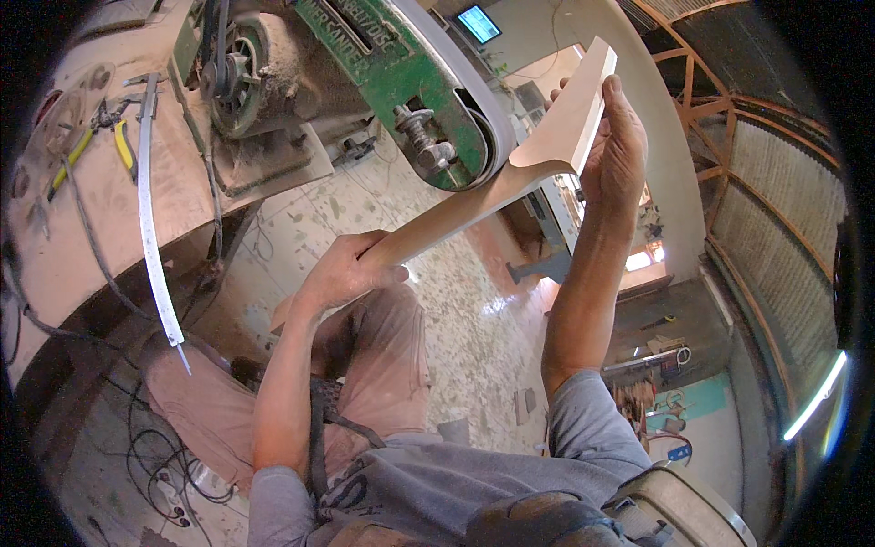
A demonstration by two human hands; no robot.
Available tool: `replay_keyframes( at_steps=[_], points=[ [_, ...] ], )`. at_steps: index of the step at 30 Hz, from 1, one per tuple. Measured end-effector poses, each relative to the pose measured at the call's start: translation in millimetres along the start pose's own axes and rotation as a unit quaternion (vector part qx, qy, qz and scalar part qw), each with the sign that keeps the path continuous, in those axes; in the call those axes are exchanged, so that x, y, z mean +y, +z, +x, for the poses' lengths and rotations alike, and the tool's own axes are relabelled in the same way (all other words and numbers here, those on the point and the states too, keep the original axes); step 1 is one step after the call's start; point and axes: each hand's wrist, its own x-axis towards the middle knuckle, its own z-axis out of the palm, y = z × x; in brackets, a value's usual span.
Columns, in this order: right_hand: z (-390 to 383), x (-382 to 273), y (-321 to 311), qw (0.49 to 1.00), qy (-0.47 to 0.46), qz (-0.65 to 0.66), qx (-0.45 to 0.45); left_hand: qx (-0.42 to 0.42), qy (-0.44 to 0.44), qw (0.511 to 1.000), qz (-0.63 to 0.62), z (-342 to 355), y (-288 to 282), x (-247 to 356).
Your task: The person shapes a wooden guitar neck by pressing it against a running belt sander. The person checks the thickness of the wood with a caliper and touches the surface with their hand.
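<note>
A pale wooden guitar neck (456, 214), long and narrow with a wide flared end, slants up to the right across the middle. My left hand (342, 273) is wrapped round its narrow lower part, above my lap. Higher up, my right hand (618, 150) grips the wide end from the right, thumb along the edge and fingers partly hidden behind the wood. Just above the shaft is the rounded end of a green belt sander (437, 123). The neck's upper side lies against or very near its grey belt (499, 118); I cannot tell if they touch.
On the wooden bench (105, 232) at left lie a metal caliper (150, 118), a long metal ruler (150, 219) overhanging the edge, and yellow-handled pliers (73, 159). A dusty motor (251, 73) stands behind. Black cables (169, 456) coil on the floor. A lit screen (478, 23) is far off.
</note>
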Motion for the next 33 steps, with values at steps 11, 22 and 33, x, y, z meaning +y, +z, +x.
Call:
replay_keyframes(
  at_steps=[11,22,33],
  points=[
    [-0.2,0.1,5.6,0.996,-0.02,-0.063,0.061,-0.046,-0.005,0.997,-0.056,7.7,-2.6,-12.8],
    [5.8,-2.4,-8.8,0.999,0.001,-0.038,0.004,0.061,0.032,0.997,-0.02,-1.2,14.5,-6.1],
    [8.4,4.3,-6.1,0.988,-0.026,-0.121,0.095,-0.048,0.006,0.984,-0.173,10.1,14.2,-18.1]
  ],
)
